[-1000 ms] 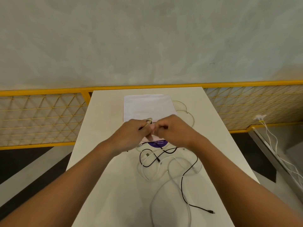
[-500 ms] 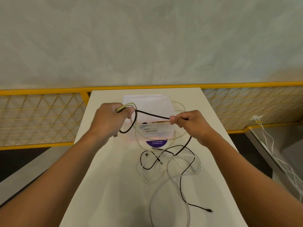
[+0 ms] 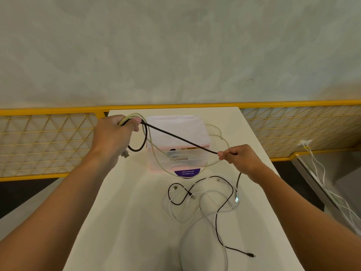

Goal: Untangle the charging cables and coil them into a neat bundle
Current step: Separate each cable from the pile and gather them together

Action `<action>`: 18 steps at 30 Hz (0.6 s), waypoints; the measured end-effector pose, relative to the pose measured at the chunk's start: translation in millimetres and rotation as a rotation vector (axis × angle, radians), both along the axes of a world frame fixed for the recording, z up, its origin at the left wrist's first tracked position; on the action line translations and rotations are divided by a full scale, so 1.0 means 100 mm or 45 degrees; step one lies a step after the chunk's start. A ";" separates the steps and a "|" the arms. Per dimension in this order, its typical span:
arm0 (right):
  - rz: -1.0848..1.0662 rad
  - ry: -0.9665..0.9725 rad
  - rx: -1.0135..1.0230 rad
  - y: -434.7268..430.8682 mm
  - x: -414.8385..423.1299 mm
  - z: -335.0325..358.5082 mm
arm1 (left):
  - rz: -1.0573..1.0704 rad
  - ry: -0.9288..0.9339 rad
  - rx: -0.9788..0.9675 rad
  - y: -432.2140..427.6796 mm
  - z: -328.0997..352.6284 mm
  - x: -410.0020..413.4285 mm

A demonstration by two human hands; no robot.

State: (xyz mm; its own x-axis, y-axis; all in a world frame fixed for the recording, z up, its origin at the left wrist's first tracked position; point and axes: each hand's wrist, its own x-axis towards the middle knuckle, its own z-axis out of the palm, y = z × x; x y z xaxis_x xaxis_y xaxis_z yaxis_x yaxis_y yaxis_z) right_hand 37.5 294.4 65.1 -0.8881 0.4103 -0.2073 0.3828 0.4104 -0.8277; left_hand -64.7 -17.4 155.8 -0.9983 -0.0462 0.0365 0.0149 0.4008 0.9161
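Note:
My left hand (image 3: 113,136) grips a small coil of a pale yellowish cable (image 3: 156,153) together with a thick black cable (image 3: 175,136), raised over the table's far left. The black cable runs taut to my right hand (image 3: 241,158), which pinches it, then hangs down to the table. A loop and a silver plug dangle below my left hand. A thin black cable (image 3: 218,210) and white cables (image 3: 197,212) lie tangled on the white table (image 3: 121,222) below my hands.
A translucent pink-edged box (image 3: 179,133) with a purple label stands at the table's far middle. A yellow mesh railing (image 3: 46,141) runs behind the table. White cords (image 3: 320,173) hang at the right beyond the table edge.
My hands, together at the box a second ago, have pulled apart: the left rose up and left with the coil, the right moved right, stretching the thick black cable taut.

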 end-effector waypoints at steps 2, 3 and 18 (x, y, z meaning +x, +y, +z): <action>-0.015 -0.012 0.103 0.04 -0.01 -0.07 | -0.013 -0.013 -0.007 0.01 -0.02 0.00; -0.018 -0.024 0.168 0.06 -0.02 -0.09 | -0.017 -0.021 -0.006 0.01 -0.03 0.01; -0.789 0.029 -0.327 0.28 -0.42 -0.08 | -0.691 -0.468 -0.392 -0.01 -0.24 0.17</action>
State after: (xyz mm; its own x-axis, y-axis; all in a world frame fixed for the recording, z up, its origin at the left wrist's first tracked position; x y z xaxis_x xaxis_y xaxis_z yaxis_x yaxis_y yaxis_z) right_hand -4.8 322.5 57.1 -0.5097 0.7859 -0.3502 0.4656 -0.0903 -0.8804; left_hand -48.0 -18.9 131.6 -0.8278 0.4176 -0.3746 -0.0026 0.6648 0.7470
